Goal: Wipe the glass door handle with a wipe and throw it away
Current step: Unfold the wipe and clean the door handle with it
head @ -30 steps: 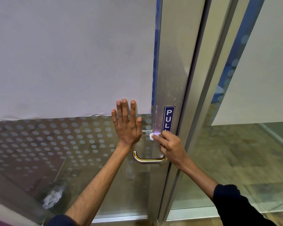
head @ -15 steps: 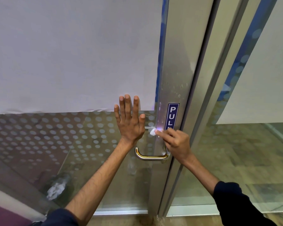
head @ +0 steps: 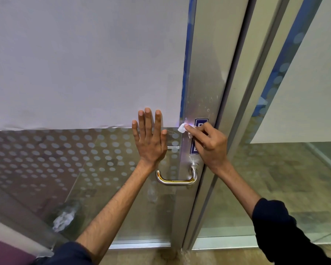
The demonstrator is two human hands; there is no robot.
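The left hand [head: 150,142] lies flat on the glass door [head: 84,159], fingers spread and holding nothing; this bracing should steady the door while wiping. Right of it, the U-shaped handle [head: 177,180] projects from the metal stile [head: 203,92]. The right hand [head: 210,146] pinches the small white wipe [head: 182,128] between thumb and fingertips, pressing it against the stile above the handle; cover every surface of the handle with firm strokes.

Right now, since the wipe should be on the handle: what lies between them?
In the head view, the metal door frame and the blue sign separate the wipe, pinched in the right hand, from the handle.
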